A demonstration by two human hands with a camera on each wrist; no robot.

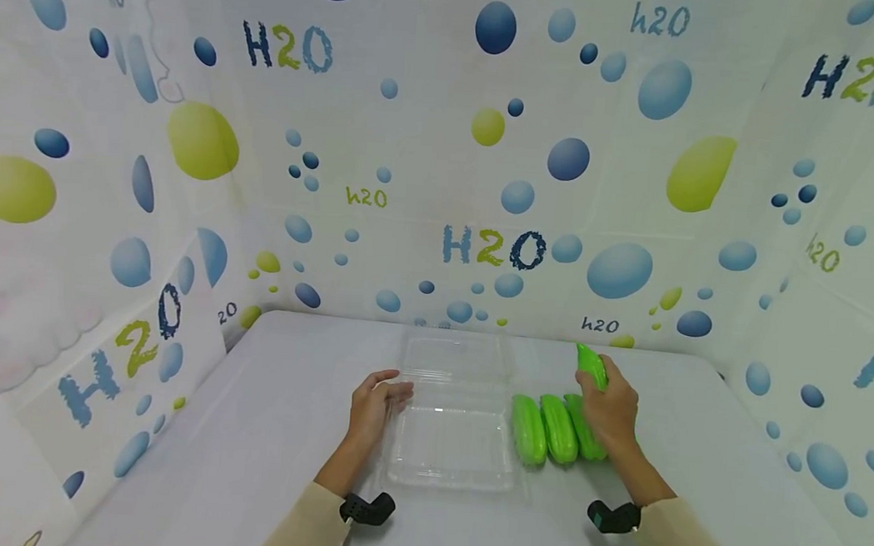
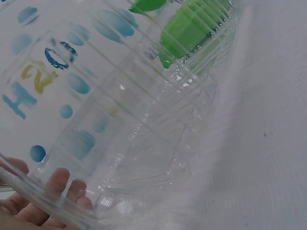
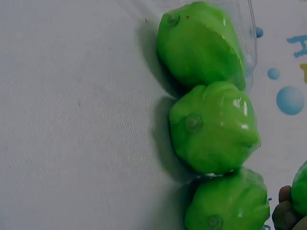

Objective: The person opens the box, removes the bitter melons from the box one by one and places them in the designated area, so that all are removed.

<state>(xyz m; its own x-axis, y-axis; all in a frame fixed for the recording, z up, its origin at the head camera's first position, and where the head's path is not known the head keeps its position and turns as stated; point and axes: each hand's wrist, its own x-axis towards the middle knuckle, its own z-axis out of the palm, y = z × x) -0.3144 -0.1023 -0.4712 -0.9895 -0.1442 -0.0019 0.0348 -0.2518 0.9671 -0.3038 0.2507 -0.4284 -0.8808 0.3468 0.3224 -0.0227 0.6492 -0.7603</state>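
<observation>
A hinged clear plastic box (image 1: 450, 449) lies open, its lid folded toward the far side. My left hand (image 1: 372, 403) holds its left edge near the hinge, with several fingertips (image 2: 58, 181) showing through the plastic in the left wrist view. My right hand (image 1: 611, 405) grips a shiny, bright green ridged gourd (image 1: 591, 364), raised with its pointed end up and away. Below it, to the right of the box, three more green ridged gourds (image 1: 558, 431) lie side by side. In the right wrist view, the round ends of these gourds (image 3: 211, 127) face the camera.
A white cloth-covered table (image 1: 245, 462) bears everything. Behind it hangs a white backdrop (image 1: 430, 139) printed with blue and green dots and H2O lettering, with similar printed panels at both sides. A black wrist camera (image 1: 367, 508) is strapped to each wrist.
</observation>
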